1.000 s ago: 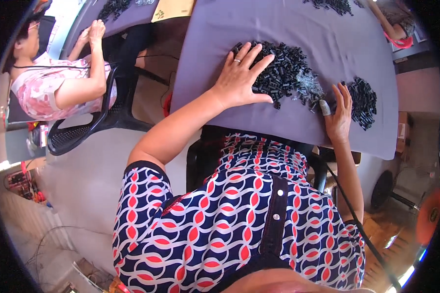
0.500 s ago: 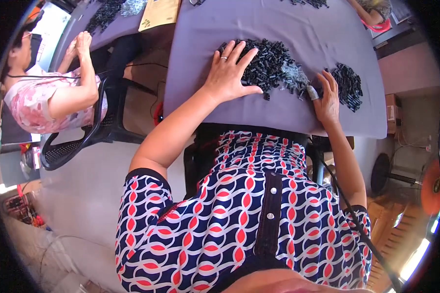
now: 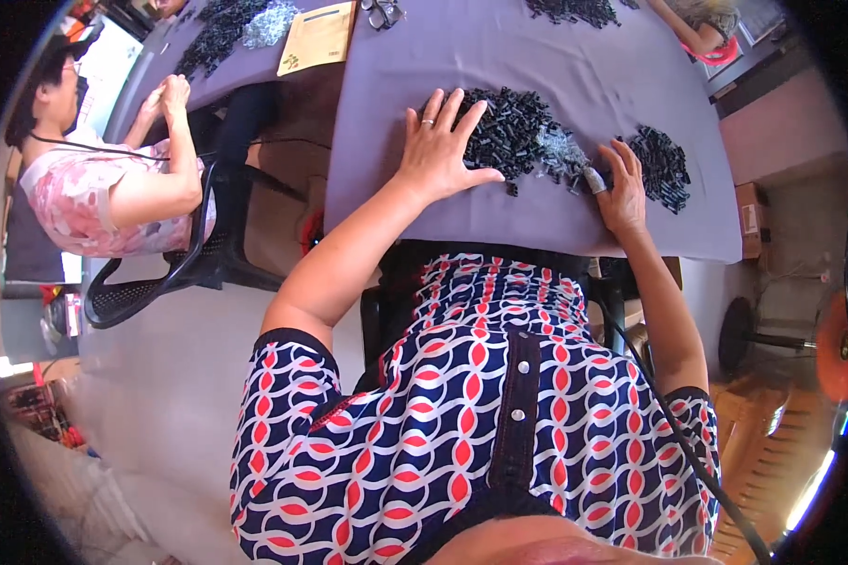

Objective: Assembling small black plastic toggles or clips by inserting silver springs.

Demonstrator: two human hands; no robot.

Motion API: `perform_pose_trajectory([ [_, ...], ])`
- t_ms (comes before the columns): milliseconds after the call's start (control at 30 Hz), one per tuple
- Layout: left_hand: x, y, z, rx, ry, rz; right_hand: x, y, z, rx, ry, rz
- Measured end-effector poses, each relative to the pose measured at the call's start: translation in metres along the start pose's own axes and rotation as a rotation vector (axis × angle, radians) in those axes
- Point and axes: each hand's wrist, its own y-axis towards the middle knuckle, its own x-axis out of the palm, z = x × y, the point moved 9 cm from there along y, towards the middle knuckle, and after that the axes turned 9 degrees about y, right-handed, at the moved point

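My left hand [image 3: 440, 151] lies spread at the left side of a heap of small black tube-like pieces [image 3: 507, 134], its fingers apart and a ring on one of them. Small clear pieces [image 3: 562, 155] lie against the right side of that heap. My right hand [image 3: 621, 188] rests on the cloth between the clear pieces and a second black heap [image 3: 660, 169], fingers stretched out, with nothing seen in it. A whitish wrapping [image 3: 595, 180] covers a digit of this hand, close to the clear pieces.
A grey cloth [image 3: 415, 80] covers the table. Farther off are more black pieces [image 3: 575, 9], scissors [image 3: 383, 13] and a tan envelope [image 3: 318, 38]. To the left a person [image 3: 113, 188] sits on a black chair [image 3: 141, 292]; another person's arm [image 3: 690, 30] shows at the far right.
The whole view has shifted slightly, bringing more of the scissors and envelope into sight. Both hands keep nearly the same places beside the heaps.
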Motion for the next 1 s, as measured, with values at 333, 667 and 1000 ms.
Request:
perform_pose_trajectory([
  [333, 0.002, 0.002, -0.003, -0.007, -0.078, 0.001, -0.005, 0.0, -0.006, -0.014, 0.038, -0.01],
  [667, 0.001, 0.009, 0.003, -0.024, -0.053, -0.006, -0.009, -0.001, -0.009, -0.029, 0.083, -0.014],
  [1000, 0.011, 0.026, 0.003, -0.008, -0.082, 0.051, -0.011, 0.002, -0.007, -0.043, 0.143, -0.001],
])
